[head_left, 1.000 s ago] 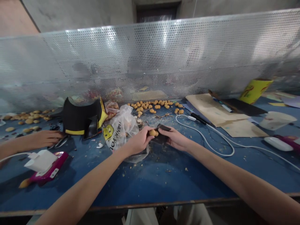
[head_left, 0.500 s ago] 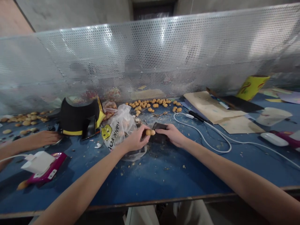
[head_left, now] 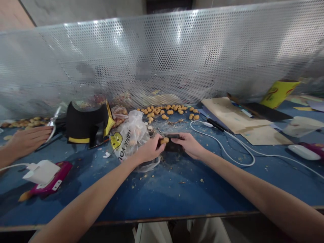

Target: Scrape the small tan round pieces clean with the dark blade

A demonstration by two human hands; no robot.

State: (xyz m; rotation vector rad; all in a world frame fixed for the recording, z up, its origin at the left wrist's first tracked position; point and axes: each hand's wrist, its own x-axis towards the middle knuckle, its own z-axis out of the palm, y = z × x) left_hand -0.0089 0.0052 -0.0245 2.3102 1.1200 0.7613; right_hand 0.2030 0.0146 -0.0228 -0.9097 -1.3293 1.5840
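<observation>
My left hand [head_left: 151, 149] is closed, pinching a tan peanut in its shell [head_left: 164, 140] between thumb and fingertips. Facing it, my right hand [head_left: 190, 145] grips a thin, dark, flat piece [head_left: 174, 146] whose material I cannot make out. The peanut is at the left edge of that piece; whether they touch is unclear. Beside my left forearm lies a clear plastic bag [head_left: 131, 133] with a yellow smiling face and printed letters. Behind my hands, several more peanuts [head_left: 170, 111] are heaped along the perforated screen.
At left, another person's hand [head_left: 30, 139] holds a shiny metal object. A black and yellow holder [head_left: 84, 123] stands beside the bag. A magenta power strip [head_left: 63, 172] with a white plug is nearer. To the right are a white cable [head_left: 222, 159], brown cardboard [head_left: 235, 118] and a yellow can [head_left: 279, 93].
The peanut has turned in my left fingers, and the dark piece in my right hand has tilted flatter. At left, the other person's hand has risen with the metal object.
</observation>
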